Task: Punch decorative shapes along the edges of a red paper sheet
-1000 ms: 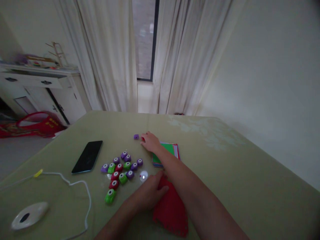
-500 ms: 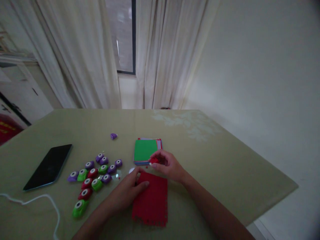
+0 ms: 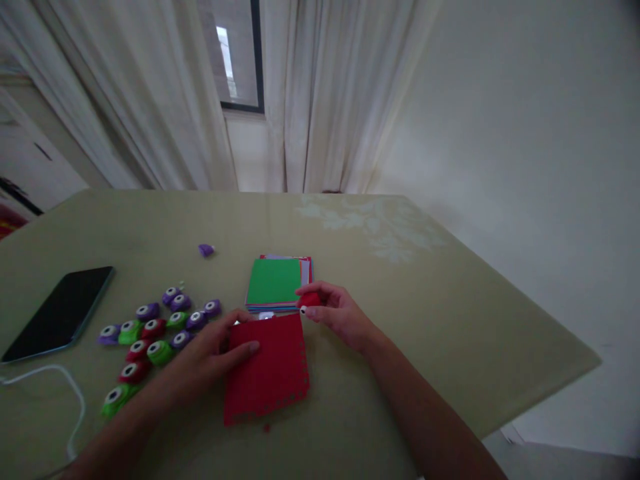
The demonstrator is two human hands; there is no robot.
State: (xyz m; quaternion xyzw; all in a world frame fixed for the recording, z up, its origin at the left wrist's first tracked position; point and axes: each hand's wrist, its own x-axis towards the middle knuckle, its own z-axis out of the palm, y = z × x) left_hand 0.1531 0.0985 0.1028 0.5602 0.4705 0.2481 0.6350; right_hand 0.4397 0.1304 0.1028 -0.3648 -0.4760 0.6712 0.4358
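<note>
A red paper square [image 3: 270, 370] with a punched lower edge lies on the green table [image 3: 450, 313]. My left hand [image 3: 210, 350] presses flat on its left side. My right hand [image 3: 335, 313] is closed on a small red punch [image 3: 310, 300] at the sheet's upper right corner. Just behind it sits a stack of coloured paper [image 3: 277, 283] with a green sheet on top.
Several purple, green and red punches [image 3: 150, 330] cluster left of the sheet, and one purple punch [image 3: 206, 250] lies apart farther back. A black phone [image 3: 57, 313] and a white cable [image 3: 50, 380] lie at the left. The table's right edge drops off near the wall.
My right hand came back from the far purple punch holding a red punch and now rests at the red sheet's corner. The view swung right; the left hand stayed on the sheet.
</note>
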